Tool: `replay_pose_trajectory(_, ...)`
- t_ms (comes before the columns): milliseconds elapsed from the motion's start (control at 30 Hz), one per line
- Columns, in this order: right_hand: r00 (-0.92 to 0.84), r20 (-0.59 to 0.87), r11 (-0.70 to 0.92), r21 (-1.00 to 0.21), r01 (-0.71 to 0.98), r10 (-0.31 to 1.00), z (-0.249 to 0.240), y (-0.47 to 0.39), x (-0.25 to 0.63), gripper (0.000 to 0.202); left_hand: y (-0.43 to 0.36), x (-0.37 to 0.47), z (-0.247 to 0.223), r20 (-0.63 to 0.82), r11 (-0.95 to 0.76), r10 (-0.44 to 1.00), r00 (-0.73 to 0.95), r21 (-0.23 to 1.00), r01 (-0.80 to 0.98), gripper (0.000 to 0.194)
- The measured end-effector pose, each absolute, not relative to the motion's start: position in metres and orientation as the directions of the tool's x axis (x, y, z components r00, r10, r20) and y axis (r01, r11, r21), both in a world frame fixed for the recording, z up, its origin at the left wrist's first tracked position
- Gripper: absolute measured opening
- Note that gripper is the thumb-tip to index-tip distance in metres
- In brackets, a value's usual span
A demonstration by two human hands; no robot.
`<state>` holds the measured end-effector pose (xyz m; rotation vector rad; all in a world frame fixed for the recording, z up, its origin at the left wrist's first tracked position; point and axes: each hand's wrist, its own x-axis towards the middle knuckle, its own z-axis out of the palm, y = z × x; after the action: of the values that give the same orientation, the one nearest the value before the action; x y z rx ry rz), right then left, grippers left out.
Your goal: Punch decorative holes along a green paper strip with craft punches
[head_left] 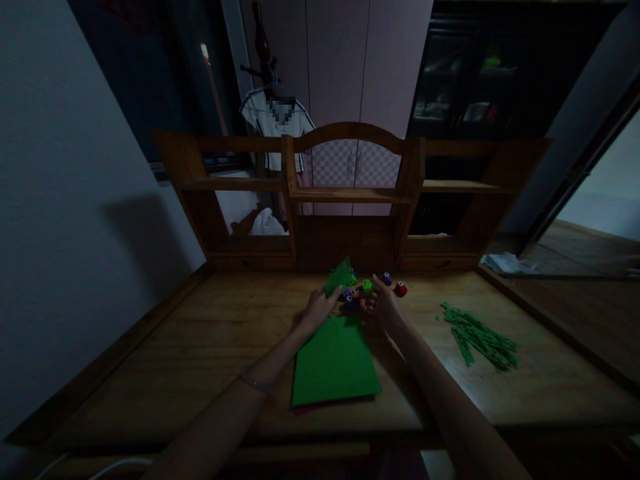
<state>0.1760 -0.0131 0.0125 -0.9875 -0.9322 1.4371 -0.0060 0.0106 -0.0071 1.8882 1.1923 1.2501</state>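
My left hand [321, 308] is closed on a green sheet piece [340, 277] with a jagged edge, tilted up off the table. Close by, my right hand [384, 305] has its fingers loosely bent and apart, with nothing visibly gripped. A small bright green knob-like piece [367, 286] lies just beyond its fingertips. Around the hands are more small rounded pieces with pale tops: a purple one [387, 279], a red one [401, 289] and a dark blue one [350, 302]. Some of these are partly hidden. Below the hands lies a stack of green sheets [336, 363], with a pinkish edge showing underneath.
A pile of thin green strips [483, 337] lies on the right of the wooden table [215, 353]. A wooden shelf unit [350, 195] rises along the table's back edge. Behind it a white shirt [275, 120] hangs on a stand.
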Motion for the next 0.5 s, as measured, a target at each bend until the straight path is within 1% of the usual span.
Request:
replay_pose_trajectory(67,-0.092,-0.127,-0.155,-0.888,-0.432,0.988,0.0125,-0.013,0.1769,0.045,0.0105,-0.0056,-0.008,0.389,-0.422,0.907,0.164,0.834,0.355,0.038)
replay_pose_trajectory(200,-0.065,-0.177,-0.187,-0.871,-0.453,0.982,0.0126,-0.0118,0.1764,0.043,0.0095,-0.0054,-0.0076,0.332,-0.367,0.93,0.157,0.854,0.368,0.04)
replay_pose_trajectory(267,-0.018,-0.188,-0.174,-0.867,-0.466,0.982,0.0129,-0.0117,0.1753,0.038,0.0087,-0.0055,-0.0059,0.321,-0.36,0.933,0.164,0.855,0.372,0.04)
replay_pose_trajectory(333,0.015,-0.161,-0.134,-0.863,-0.487,0.987,0.0133,-0.0122,0.1745,0.036,0.0078,-0.0055,-0.0039,0.323,-0.362,0.932,0.165,0.857,0.368,0.04)
replay_pose_trajectory(500,0.023,-0.148,-0.116,-0.853,-0.508,0.989,0.0151,-0.0149,0.176,0.043,0.0073,-0.0058,-0.0017,0.364,-0.383,0.923,0.12,0.853,0.356,0.039)
